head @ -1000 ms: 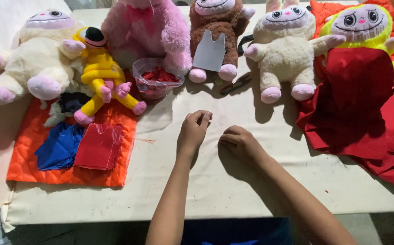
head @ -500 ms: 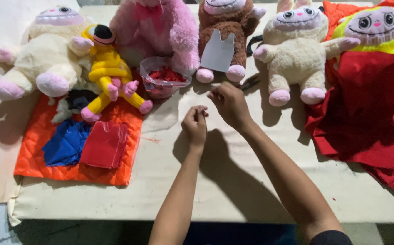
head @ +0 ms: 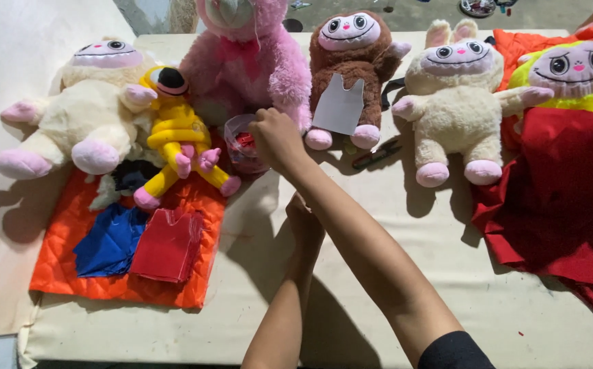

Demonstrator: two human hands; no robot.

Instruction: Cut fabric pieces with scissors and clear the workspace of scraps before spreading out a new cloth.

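Head view, looking down at a cloth-covered table [head: 392, 273]:
- An orange quilted mat [head: 71, 273] is lying at the left, carrying folded blue fabric [head: 108, 240] and red fabric [head: 168, 244], with a cream plush [head: 84, 113] and a yellow plush [head: 173, 133] sitting at its far edge.
- A small clear cup [head: 240, 140] of red pieces is standing before the pink plush [head: 248, 61]; the right hand [head: 277, 139] is reaching across to it, fingers curling at its rim, though whether they are grasping it cannot be told.
- The left hand [head: 304, 220] is resting mid-table, mostly hidden under the right forearm, its grip unreadable.
- A brown plush [head: 354, 55] wearing a grey paper pattern [head: 339, 104], dark scissors [head: 376, 155], a cream rabbit plush [head: 453, 109] and a yellow-green plush [head: 576, 72] on red cloth [head: 563, 205] are sitting to the right.
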